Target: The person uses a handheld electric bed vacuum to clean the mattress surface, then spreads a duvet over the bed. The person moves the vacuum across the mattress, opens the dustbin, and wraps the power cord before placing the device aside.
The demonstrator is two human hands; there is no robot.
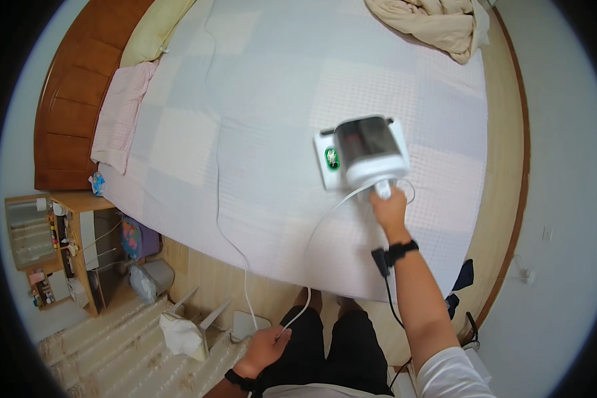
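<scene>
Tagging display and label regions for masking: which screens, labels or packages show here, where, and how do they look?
White handheld mattress vacuum, on the checked bedsheet, gripped by the right hand: small round green-lit display on its left side.
Small blue-and-white packet, at the bed's left edge beside the wooden headboard: crumpled, print too small to make out.
No signs visible.

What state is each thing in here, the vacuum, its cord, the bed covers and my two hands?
Handheld vacuum: flat on the bed sheet, indicator lit green.
White cord: slack, trailing across the sheet.
Beige blanket: crumpled at the far corner.
Right hand: gripping the vacuum handle.
Left hand: closed around the cord.
</scene>
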